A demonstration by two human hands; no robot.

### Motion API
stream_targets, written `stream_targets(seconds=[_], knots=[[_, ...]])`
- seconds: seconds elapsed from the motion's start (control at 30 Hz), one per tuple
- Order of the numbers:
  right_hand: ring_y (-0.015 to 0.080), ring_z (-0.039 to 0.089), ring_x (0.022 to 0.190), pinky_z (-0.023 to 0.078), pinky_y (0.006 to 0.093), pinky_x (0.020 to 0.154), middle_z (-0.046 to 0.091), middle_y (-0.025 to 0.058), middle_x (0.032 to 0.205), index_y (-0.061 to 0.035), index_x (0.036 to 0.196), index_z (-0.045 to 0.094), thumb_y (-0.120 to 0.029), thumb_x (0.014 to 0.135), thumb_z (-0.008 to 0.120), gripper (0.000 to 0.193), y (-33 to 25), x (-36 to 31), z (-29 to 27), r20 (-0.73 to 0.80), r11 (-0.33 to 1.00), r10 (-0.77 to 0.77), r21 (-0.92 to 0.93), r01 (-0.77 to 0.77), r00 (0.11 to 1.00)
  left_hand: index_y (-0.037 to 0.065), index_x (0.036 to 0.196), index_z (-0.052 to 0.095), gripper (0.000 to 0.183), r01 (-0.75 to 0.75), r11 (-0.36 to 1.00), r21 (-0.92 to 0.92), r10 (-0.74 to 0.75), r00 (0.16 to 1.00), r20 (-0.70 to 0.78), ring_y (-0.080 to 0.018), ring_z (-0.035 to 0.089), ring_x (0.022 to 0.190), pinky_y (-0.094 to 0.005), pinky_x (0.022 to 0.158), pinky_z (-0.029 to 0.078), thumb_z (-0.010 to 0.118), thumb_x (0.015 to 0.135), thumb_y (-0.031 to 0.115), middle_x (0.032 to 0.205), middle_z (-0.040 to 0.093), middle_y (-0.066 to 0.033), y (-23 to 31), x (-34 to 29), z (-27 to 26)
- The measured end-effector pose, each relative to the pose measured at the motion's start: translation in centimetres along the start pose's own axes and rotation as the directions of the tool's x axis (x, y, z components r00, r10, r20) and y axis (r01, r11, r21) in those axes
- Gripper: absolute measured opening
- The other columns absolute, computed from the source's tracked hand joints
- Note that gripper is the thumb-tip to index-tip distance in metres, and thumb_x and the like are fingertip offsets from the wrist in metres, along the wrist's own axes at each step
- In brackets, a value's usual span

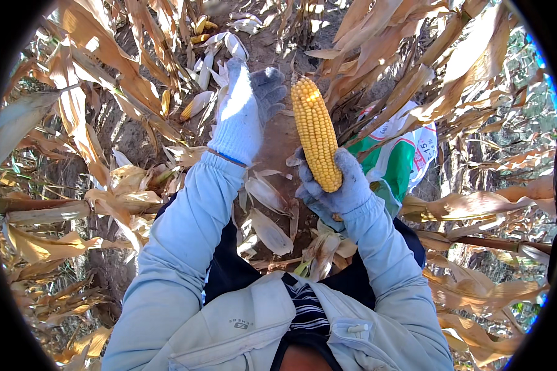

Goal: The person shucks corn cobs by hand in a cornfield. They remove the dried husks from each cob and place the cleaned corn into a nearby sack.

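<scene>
A husked yellow ear of corn (315, 133) stands up from my right hand (346, 185), tip pointing away from me. The grey-palmed glove is closed around its lower end. To the left of the corn, with a gap between, my left hand (247, 108) is raised in a white glove with a grey palm. Its fingers are stretched out and nothing shows in them. Pale stripped husks (271, 232) lie on the soil below and between my forearms.
Dry corn stalks and leaves (377, 37) crowd both sides. Just right of my right hand sits a green and white bag (399, 157). Beyond my left hand, partly husked ears (198, 105) lie on the ground. A broken stalk (49, 210) runs across the left.
</scene>
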State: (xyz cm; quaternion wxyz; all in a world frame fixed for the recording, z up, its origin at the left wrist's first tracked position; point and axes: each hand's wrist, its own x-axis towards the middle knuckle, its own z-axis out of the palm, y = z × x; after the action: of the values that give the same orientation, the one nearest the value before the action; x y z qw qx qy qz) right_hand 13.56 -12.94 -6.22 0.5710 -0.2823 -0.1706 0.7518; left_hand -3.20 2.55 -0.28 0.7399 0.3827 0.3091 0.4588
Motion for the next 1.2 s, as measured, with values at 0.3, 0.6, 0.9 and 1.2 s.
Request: stream_targets(seconds=[0.3, 0.6, 0.9, 1.2], knots=[[0.0246, 0.069, 0.072, 0.063, 0.0446, 0.079, 0.07, 0.0178, 0.102, -0.0041, 0.139, 0.054, -0.058, 0.108, 0.041, 0.063, 1.1, 0.6, 2.0, -0.242, 0.982, 0.137, -0.093, -0.163, 0.961, 0.004, 0.108, 0.062, 0.041, 0.06, 0.987, -0.148, -0.067, 0.997, -0.039, -0.0226, 0.07, 0.075, -0.0379, 0.071, 0.062, 0.063, 0.104, 0.044, 0.087, 0.069, -0.0101, -2.5, -1.3, 1.8], [0.0113, 0.065, 0.082, 0.056, 0.0257, 0.074, 0.066, 0.0063, 0.107, -0.0046, 0.142, 0.053, -0.023, 0.094, 0.073, 0.055, 0.1, 0.1, 3.1, -0.085, 0.768, 0.115, -0.624, -0.143, 0.99, 0.006, 0.103, 0.062, 0.044, -0.12, 0.971, -0.208, 0.103, 0.99, -0.093, -0.0252, 0.07, 0.075, -0.0401, 0.071, 0.061, 0.057, 0.106, 0.049, 0.084, 0.069, -0.011, -2.8, -0.1, -1.0], [0.0227, 0.063, 0.121, 0.053, 0.0378, 0.101, 0.064, 0.0128, 0.13, -0.0029, 0.152, 0.044, -0.018, 0.092, 0.074, 0.069, 0.9, 0.5, -0.8, -0.059, 0.294, 0.003, -0.954, -0.057, 0.998, 0.005, 0.105, 0.063, 0.053, -0.044, 0.948, -0.316, 0.013, 0.995, -0.098, -0.0262, 0.07, 0.077, -0.0423, 0.075, 0.062, 0.059, 0.102, 0.058, 0.084, 0.068, -0.0095, 0.5, 0.5, -0.8], [0.0225, 0.055, 0.134, 0.044, 0.0352, 0.114, 0.055, 0.014, 0.145, 0.0013, 0.155, 0.038, -0.023, 0.093, 0.073, 0.076, 0.0, -0.3, 2.1, 0.072, 0.84, 0.115, -0.539, -0.058, 0.991, 0.0, 0.106, 0.064, 0.057, 0.067, 0.998, -0.001, -0.067, 0.995, 0.07, -0.0263, 0.072, 0.078, -0.043, 0.075, 0.065, 0.052, 0.106, 0.055, 0.089, 0.07, -0.0139, -0.8, -2.7, 3.1]])
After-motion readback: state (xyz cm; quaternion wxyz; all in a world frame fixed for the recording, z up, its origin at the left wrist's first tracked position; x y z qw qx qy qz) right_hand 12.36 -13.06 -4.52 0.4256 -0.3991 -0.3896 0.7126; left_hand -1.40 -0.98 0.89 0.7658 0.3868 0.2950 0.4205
